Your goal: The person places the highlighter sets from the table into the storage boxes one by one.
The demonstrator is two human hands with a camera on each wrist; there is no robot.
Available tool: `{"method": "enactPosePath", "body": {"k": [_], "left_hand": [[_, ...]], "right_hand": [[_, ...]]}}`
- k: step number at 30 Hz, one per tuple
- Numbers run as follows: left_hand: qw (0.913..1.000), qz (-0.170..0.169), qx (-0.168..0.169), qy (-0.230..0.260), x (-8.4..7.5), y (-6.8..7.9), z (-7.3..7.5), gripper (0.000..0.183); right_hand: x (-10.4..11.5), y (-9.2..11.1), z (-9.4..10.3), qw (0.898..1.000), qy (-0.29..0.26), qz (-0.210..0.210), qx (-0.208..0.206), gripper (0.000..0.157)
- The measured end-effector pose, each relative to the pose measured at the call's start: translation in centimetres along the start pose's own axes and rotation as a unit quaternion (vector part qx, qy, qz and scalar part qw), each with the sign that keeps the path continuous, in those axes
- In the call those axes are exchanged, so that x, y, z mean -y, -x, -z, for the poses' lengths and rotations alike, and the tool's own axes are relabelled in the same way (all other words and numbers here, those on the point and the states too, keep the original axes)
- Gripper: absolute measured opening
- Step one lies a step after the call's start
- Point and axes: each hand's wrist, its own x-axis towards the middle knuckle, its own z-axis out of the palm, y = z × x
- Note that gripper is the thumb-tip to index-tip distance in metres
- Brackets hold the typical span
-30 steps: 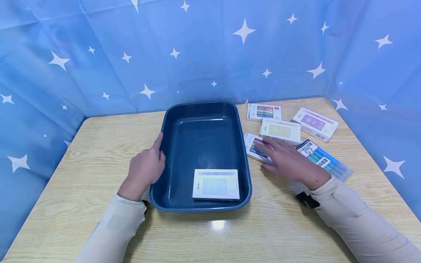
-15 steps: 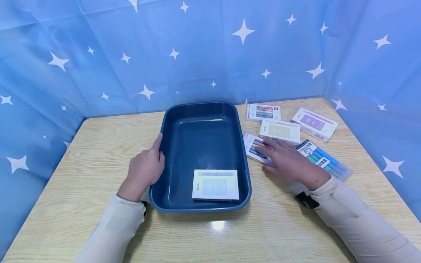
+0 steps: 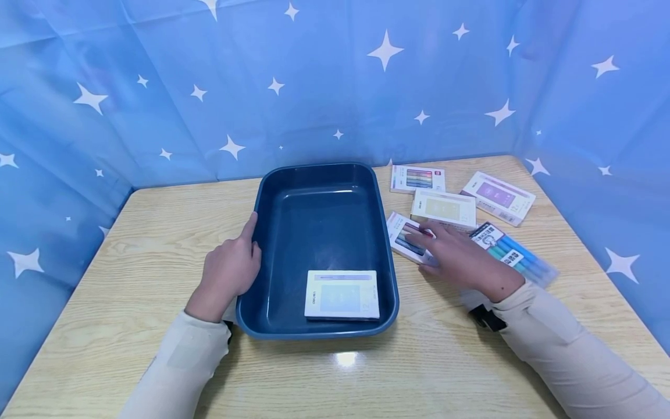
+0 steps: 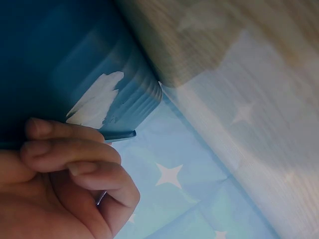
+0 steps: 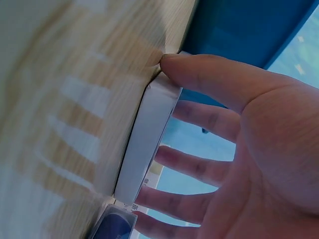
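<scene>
My left hand point(image 3: 231, 266) holds the left rim of a dark blue plastic tub point(image 3: 253, 336), index finger stretched along the edge. In the left wrist view, its other fingers point(image 4: 82, 149) curl against the tub's outer wall. A white box point(image 3: 341, 295) lies flat inside the tub, near its front right corner. My right hand point(image 3: 460, 256) touches a white windowed box of coloured pens point(image 3: 396, 231) lying right of the tub. Its spread fingers rest across the top, and the right wrist view shows the thumb point(image 5: 204, 69) at the box's corner.
Behind the right hand lie a cream box point(image 3: 445, 208), another windowed pen box point(image 3: 417, 178) and a purple-labelled box point(image 3: 498, 198). A clear pack of blue-green pens point(image 3: 518, 256) is partly under the right wrist. A starry blue curtain point(image 3: 314, 75) borders the wooden table point(image 3: 335, 384).
The right hand's fingertips have drawn back slightly on the pen box, and the thumb has moved in closer to its edge. The left hand and the tub stay in place.
</scene>
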Motion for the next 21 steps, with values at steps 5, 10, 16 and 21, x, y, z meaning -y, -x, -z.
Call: {"method": "enactPosePath", "body": {"k": [5,10,16,21], "left_hand": [[1.0000,-0.001,-0.001,0.000,0.00,0.02,0.00,0.059],[1.0000,-0.003,-0.003,0.000,0.00,0.08,0.01,0.059],[1.0000,-0.005,-0.007,-0.001,0.01,0.04,0.01,0.059],[1.0000,-0.005,-0.008,-0.001,0.04,0.05,-0.02,0.059]], "right_hand": [[-0.10,0.18,-0.03,1.000,-0.004,0.004,-0.010,0.064],[-0.03,0.39,0.17,0.999,-0.028,-0.010,0.012,0.066],[0.02,0.33,0.51,0.998,-0.032,-0.028,0.042,0.065],[0.05,0.20,0.61,0.998,-0.032,-0.030,0.042,0.064]]}}
